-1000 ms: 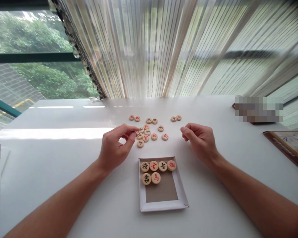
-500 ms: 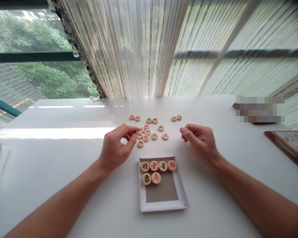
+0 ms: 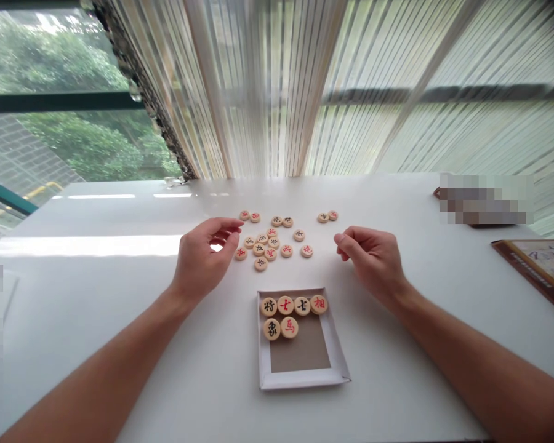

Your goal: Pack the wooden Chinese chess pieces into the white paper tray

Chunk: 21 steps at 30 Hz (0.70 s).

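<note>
Just left of a loose cluster of Chinese chess pieces, my left hand is open, thumb and fingers apart with nothing between them. A red-marked piece lies closest to its thumb, beside a black-marked piece. My right hand is curled into a loose fist on the right; no piece shows in it. The nearest piece to that fist is a red-marked one. In front of me lies a shallow white box with a brown bottom, holding several pieces in two rows, among them a red horse piece.
Pairs of pieces lie farther back, including a black-marked pair and a mixed pair. A brown-edged card or board is at the right of the white table. String curtains hang behind.
My left hand has drawn back to the left from the cluster and its fingers have spread, uncovering pieces beneath. My right fist and the box's contents look the same.
</note>
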Each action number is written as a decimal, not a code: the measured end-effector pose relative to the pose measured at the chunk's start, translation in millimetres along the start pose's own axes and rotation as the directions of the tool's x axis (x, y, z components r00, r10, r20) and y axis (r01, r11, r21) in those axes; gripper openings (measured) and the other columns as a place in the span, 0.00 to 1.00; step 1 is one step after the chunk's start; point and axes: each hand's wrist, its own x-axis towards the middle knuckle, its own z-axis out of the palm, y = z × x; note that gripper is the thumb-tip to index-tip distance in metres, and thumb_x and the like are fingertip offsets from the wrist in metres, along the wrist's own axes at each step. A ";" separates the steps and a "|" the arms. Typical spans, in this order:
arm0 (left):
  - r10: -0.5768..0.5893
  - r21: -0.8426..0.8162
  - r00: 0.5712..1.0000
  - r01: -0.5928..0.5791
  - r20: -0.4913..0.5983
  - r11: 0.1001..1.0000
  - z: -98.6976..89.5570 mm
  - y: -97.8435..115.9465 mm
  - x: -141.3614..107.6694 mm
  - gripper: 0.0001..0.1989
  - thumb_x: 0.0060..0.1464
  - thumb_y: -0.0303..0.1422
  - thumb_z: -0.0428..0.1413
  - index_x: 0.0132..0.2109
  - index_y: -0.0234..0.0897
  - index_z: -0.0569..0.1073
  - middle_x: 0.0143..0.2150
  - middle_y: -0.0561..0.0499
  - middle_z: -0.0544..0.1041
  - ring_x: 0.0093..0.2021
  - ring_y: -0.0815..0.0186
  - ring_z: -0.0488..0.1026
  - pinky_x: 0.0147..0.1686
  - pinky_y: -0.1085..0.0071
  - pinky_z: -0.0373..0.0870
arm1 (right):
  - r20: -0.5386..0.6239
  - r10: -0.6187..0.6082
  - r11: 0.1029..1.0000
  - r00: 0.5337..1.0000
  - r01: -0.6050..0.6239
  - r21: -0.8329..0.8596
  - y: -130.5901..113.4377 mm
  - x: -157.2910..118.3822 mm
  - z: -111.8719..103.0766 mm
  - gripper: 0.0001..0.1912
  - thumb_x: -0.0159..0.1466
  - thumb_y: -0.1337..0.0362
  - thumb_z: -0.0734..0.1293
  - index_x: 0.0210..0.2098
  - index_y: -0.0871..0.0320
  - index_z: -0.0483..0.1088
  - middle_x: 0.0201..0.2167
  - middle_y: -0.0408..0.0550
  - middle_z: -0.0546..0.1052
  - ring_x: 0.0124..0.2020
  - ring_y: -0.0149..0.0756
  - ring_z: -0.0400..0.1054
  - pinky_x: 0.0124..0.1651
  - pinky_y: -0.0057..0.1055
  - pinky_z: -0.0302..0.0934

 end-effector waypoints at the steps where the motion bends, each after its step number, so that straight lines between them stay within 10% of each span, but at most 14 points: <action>1: -0.007 0.006 1.000 0.006 0.008 1.000 0.7 0.3 -0.4 0.10 0.60 0.33 0.63 0.47 0.37 0.84 0.42 0.46 0.86 0.37 0.63 0.83 0.34 0.71 0.81 | 0.000 0.000 1.000 1.000 0.000 0.001 0.0 0.1 0.0 0.18 0.63 0.58 0.69 0.18 0.55 0.68 0.16 0.42 0.67 0.21 0.31 0.57 0.27 0.31 0.52; 21: 0.052 0.069 0.997 -0.056 0.065 0.996 0.6 2.0 -1.7 0.11 0.61 0.34 0.60 0.46 0.36 0.84 0.41 0.48 0.86 0.37 0.64 0.81 0.34 0.71 0.77 | -0.023 0.026 0.990 0.999 -0.023 0.139 -3.4 3.9 0.3 0.16 0.62 0.59 0.72 0.19 0.56 0.73 0.17 0.43 0.72 0.22 0.32 0.63 0.28 0.32 0.56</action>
